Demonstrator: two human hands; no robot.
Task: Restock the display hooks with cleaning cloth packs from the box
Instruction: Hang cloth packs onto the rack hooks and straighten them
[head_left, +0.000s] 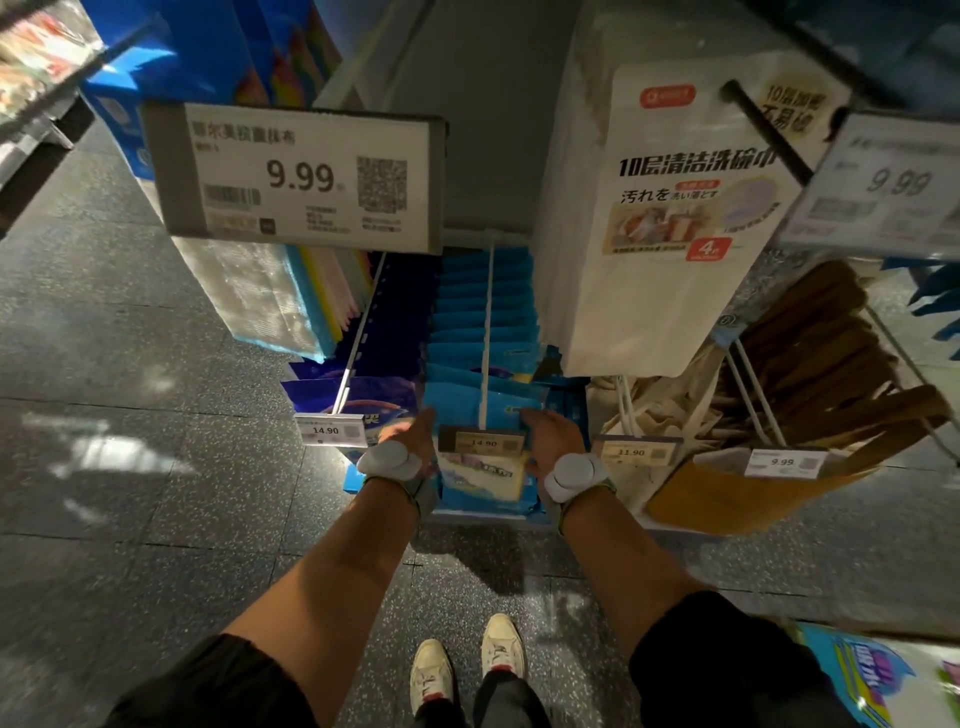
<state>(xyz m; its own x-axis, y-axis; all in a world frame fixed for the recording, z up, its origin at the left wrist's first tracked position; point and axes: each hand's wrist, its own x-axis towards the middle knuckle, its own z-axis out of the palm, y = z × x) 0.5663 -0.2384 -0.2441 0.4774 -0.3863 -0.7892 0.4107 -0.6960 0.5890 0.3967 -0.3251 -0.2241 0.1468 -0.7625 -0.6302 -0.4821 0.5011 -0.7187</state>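
Cloth packs (483, 332), blue and flat, hang in a tight row on the middle hook (487, 332) low on the display, with more of them standing below near the floor (156, 364). Both hands reach down to the nearest pack on that hook. Left hand (415, 434) lies against the pack's left edge, fingers stretched forward; right hand (545, 431) is against its right edge, fingers also extended. Whether either hand is closed on the pack I cannot tell, since the fingertips are hidden behind the blue plastic. Each wrist carries a pale round device on a strap. A small price tag (482, 442) reading 14.90 sits at the hook's near end, between the two hands. Left of it another hook holds purple packs (363, 400) with its own 14.90 tag. To the right hang cream and brown bags (810, 353) (tags 11.90 and 9.99). Higher up, a big 9.99 label (296, 176) juts out at left, and white packs (670, 218) hang at right. White shoes (467, 670) stand on the speckled floor at the near edge.
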